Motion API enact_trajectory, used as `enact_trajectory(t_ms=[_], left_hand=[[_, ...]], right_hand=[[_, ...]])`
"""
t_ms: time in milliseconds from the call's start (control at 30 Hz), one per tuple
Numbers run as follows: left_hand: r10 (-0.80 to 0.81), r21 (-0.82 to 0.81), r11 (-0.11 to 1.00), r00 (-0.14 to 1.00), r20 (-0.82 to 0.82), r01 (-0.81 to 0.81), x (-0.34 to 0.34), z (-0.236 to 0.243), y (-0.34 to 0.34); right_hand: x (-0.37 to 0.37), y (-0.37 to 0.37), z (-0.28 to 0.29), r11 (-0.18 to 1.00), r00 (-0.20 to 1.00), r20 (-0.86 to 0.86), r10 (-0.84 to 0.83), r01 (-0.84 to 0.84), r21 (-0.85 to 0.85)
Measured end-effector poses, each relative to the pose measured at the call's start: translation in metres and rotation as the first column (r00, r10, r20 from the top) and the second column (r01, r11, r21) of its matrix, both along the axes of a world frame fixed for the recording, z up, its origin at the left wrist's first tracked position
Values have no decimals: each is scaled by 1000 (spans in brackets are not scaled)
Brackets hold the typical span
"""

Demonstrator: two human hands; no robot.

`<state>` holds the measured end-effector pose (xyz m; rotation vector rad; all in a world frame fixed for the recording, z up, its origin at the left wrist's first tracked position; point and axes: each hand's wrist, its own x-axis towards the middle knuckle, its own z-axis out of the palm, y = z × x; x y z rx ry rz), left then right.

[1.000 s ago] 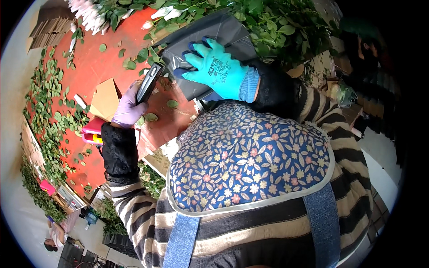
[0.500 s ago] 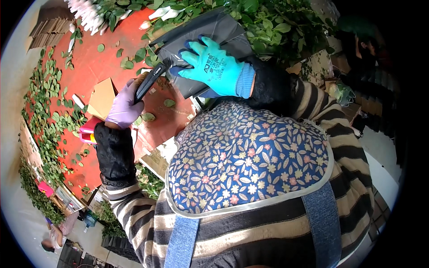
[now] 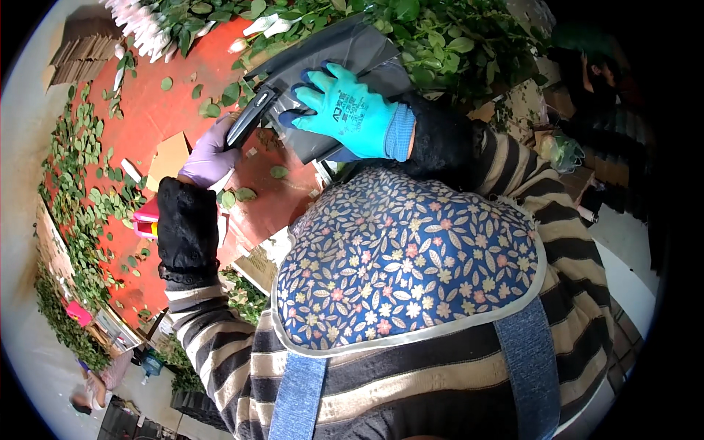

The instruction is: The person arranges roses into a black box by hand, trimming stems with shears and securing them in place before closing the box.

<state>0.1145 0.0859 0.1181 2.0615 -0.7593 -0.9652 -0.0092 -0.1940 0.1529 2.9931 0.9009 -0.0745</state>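
Note:
My left hand (image 3: 210, 154), in a thin purple glove, is closed around a long black stapler (image 3: 251, 116). The stapler's far end reaches over the left edge of a black plastic wrapping sheet (image 3: 359, 45), which looks folded or layered. On that sheet lies my right hand (image 3: 341, 110), in a turquoise glove with dark blue fingertips. Its palm is down and its fingers are spread. What lies under the palm is hidden.
The red tabletop (image 3: 198, 95) is strewn with loose green leaves (image 3: 81, 176). Leafy stems (image 3: 447, 44) pile up beyond the sheet. White-wrapped flower heads (image 3: 143, 29) lie at far left. Near my left wrist are a cardboard piece (image 3: 167, 158) and a pink object (image 3: 147, 220).
My left hand has moved slightly up and right, bringing the stapler further over the black sheet's edge. My right hand stays almost still on the sheet.

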Motion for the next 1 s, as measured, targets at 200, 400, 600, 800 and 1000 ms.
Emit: enact_trajectory(t_ms=[200,400,600,800,1000], left_hand=[[-37,-7,999,979,-200,36,2,-10,2],[-113,-102,991,962,-250,89,-11,-5,-1],[-157,-4,987,970,-186,159,-14,6,-5],[-194,-92,977,980,-43,190,-21,0,-2],[-61,203,977,997,-40,68,-31,13,-24]], right_hand=[[0,-1,7,1000,1000,-12,13,-13,-12],[-8,-9,11,998,998,-61,31,-28,56],[-14,-16,24,990,988,-142,55,-35,137],[-18,-22,18,975,988,-142,62,-29,219],[-17,-22,18,975,991,-103,85,-62,215]])
